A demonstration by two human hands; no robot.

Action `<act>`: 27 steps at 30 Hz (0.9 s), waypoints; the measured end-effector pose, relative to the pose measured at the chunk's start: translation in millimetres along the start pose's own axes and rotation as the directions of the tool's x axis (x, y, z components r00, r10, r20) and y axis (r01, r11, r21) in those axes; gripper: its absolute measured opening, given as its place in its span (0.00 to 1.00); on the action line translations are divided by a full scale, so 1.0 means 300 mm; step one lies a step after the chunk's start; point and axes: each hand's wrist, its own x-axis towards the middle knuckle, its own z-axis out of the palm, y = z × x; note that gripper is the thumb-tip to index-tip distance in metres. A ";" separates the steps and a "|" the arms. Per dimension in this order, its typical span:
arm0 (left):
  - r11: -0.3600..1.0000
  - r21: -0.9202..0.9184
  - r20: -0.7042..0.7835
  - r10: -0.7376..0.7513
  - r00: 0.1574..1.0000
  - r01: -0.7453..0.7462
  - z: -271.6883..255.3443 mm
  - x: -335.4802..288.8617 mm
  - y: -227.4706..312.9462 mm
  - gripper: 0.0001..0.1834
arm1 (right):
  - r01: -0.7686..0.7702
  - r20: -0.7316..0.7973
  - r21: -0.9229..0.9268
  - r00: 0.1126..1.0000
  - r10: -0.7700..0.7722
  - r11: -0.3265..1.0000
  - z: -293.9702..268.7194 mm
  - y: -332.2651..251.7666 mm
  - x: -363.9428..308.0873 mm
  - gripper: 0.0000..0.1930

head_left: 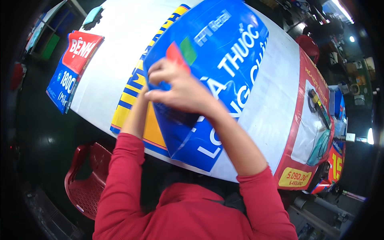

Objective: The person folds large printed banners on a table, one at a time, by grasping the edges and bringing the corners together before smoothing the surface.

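Note:
A large glossy blue banner (236, 36) with white lettering and a red and green emblem lies across the white table, its near left part lifted and folded over. My right hand (176, 88) is at the banner's left edge, thumb and fingers curled in on it. My left hand (143, 95) reaches up beneath the right one; only its wrist shows, and its fingers are hidden behind the right hand and the banner. Under the blue banner sits a yellow and blue printed sheet (128, 94), its left strip exposed.
On the white table (94, 88), a red and blue folded banner (74, 68) rests at the left. A red printed sheet (290, 160) covers the right end, bearing a cutter-like tool (320, 106) and a teal mask (319, 147). A dark red plastic chair (86, 182) stands at the lower left.

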 end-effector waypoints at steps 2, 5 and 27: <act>0.990 -0.042 -0.097 -0.138 0.986 0.134 -0.225 -0.064 -0.010 0.39 | -0.137 0.152 -0.142 0.976 0.158 0.980 0.144 0.093 0.001 0.18; 0.965 0.052 -0.197 -0.244 0.950 0.259 -0.381 -0.133 -0.034 0.41 | -0.242 0.249 -0.241 0.920 0.301 0.940 0.277 0.181 -0.106 0.24; 0.341 0.897 -0.410 0.412 0.814 0.279 -0.214 -0.103 -0.046 0.11 | -0.861 -0.703 -0.305 0.492 0.513 0.408 -0.041 0.547 -0.695 0.05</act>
